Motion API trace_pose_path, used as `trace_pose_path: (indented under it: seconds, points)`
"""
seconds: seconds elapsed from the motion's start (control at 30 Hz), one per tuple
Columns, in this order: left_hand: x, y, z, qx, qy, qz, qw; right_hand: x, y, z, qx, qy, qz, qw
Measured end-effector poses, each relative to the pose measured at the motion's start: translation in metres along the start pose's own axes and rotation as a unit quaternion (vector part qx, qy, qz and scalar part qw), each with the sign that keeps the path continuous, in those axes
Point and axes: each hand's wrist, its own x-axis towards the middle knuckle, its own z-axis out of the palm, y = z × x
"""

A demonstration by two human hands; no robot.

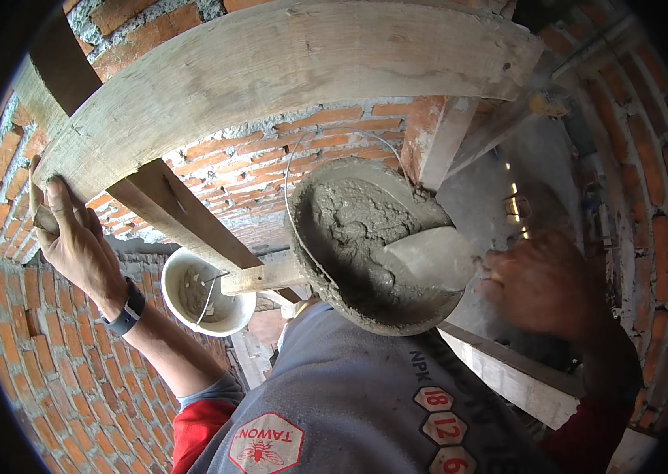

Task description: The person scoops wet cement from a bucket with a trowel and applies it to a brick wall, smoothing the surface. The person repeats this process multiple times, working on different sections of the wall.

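Observation:
My right hand point(547, 280), smeared by motion, is closed round the handle of a trowel. The trowel's blade point(432, 259) lies in the wet grey mortar point(357, 221) at the right side of a bucket point(306, 265). This bucket is in front of my torso, with its thin wire handle raised. At the far left, my left hand point(77, 245) grips the end of a thick wooden plank point(294, 59). Its thumb lies against the plank's edge, and some of its fingers are hidden behind the wood.
A white bucket point(172, 280) with some grey residue stands lower, left of the mortar. Wooden beams point(184, 213) slant below the plank. Brick walls point(73, 340) rise on the left, ahead and on the right point(650, 237). Another timber point(508, 379) passes below my right arm.

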Motion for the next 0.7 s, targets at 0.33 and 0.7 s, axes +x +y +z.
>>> trace_pose_path:
  seconds: [0.33, 0.7]
  points:
    - [-0.002, -0.003, 0.000, -0.007, 0.026, -0.017, 0.999, 0.037, 0.006, 0.040, 0.283, -0.004, -0.047, 0.958]
    - [0.002, -0.008, -0.008, 0.023, 0.027, 0.005, 0.999, 0.027, 0.011, 0.097, 0.425, -0.029, -0.062, 0.903]
